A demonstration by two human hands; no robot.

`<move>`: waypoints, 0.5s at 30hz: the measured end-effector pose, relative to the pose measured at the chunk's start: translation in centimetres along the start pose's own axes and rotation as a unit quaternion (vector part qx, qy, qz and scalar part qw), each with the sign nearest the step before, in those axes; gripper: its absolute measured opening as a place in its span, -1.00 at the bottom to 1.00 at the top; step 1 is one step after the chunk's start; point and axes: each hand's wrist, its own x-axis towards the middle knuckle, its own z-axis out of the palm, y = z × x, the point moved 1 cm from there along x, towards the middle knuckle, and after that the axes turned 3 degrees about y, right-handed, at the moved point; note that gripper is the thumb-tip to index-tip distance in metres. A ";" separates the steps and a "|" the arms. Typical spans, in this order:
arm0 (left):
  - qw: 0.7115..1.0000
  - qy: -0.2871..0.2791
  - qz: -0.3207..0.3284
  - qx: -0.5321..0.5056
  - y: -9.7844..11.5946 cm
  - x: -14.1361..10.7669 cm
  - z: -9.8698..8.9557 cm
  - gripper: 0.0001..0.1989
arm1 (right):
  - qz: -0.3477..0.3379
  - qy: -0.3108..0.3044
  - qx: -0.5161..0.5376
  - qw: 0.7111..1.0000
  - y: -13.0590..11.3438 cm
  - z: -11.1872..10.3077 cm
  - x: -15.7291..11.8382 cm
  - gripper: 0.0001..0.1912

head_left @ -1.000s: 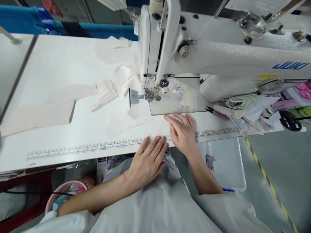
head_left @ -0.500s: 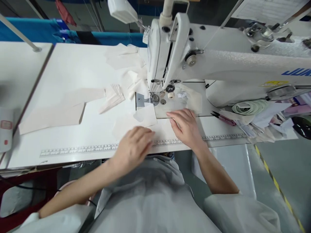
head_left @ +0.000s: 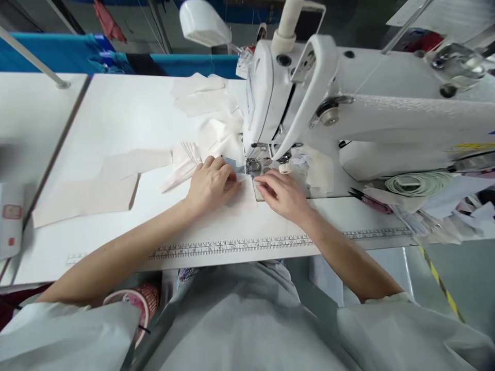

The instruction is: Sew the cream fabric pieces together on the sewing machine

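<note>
A small white fabric piece point(head_left: 244, 198) lies on the table in front of the presser foot point(head_left: 254, 168) of a white sewing machine point(head_left: 294, 98). My left hand point(head_left: 212, 185) rests at its left side, fingers curled, thumb and forefinger closed at the cloth. From the right, my right hand point(head_left: 284, 198) pinches the fabric's far right corner close beside the foot. The exact contact under the fingertips is partly hidden. Just left of my left hand is a folded, pleated off-white cloth point(head_left: 181, 167).
Flat cut pieces point(head_left: 87, 198) lie on the left, with more cloth point(head_left: 203, 95) behind. A printed ruler point(head_left: 232, 247) runs along the front edge. Thread snips point(head_left: 371, 201), a green cord coil point(head_left: 412, 184) and scraps point(head_left: 436, 226) sit right. A pink basket point(head_left: 149, 301) stands below.
Both hands have moved forward toward the presser foot. My left hand has come down on the fabric piece, and my right hand has closed at its corner. The view has shifted slightly.
</note>
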 end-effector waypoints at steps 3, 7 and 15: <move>1.000 0.009 0.003 -0.022 -0.2 0.0 0.3 -0.82 | 0.003 0.007 -0.004 1.000 0.1 0.1 -0.2 -0.82; 0.999 0.007 0.008 -0.050 -0.4 0.1 0.5 -0.83 | 0.007 0.007 -0.014 1.000 0.1 0.3 -0.2 -0.84; 0.995 0.015 0.024 -0.100 -0.9 0.3 0.7 -0.84 | 0.000 0.017 -0.042 0.999 -0.1 0.7 -0.6 -0.82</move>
